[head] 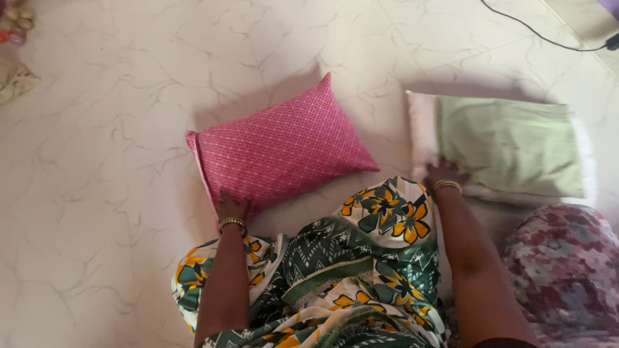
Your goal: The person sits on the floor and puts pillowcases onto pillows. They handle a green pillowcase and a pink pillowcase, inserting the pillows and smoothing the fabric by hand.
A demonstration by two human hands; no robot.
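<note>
White marble-look floor [97, 161] under everything, I'm sitting on it, patterned green-yellow dress [335, 270] over my lap at bottom centre.

Far left top corner: some small clutter [16, 29], too blurred to tell what.

Left hand [232, 209] sits on the near corner of the pink pillow [280, 151]. Pillow lies flat on the floor, turned at an angle, one corner pointing up-away from me. Fingers mostly hidden over the pillow edge, look bent down onto the fabric; can't tell whether they pinch it or only press. My guess: hand is there to steady or drag the pillow by its closest corner, since that's the part within reach. Bangle on that wrist.

Right hand [443, 174] rests at the near-left corner of the green pillow [509, 145], which lies flat on a white pillow [422, 129] showing beneath it at the left edge. Fingers spread, lying flat on the fabric, not closed round anything that I can see. Probably flat like that to hold the stack in place. Bangle here too.

The two pillows are apart, floor between them.

Right bottom: maroon floral cushion [561, 270] just beside my right arm. Top right: black cable [535, 29] across the floor.
</note>
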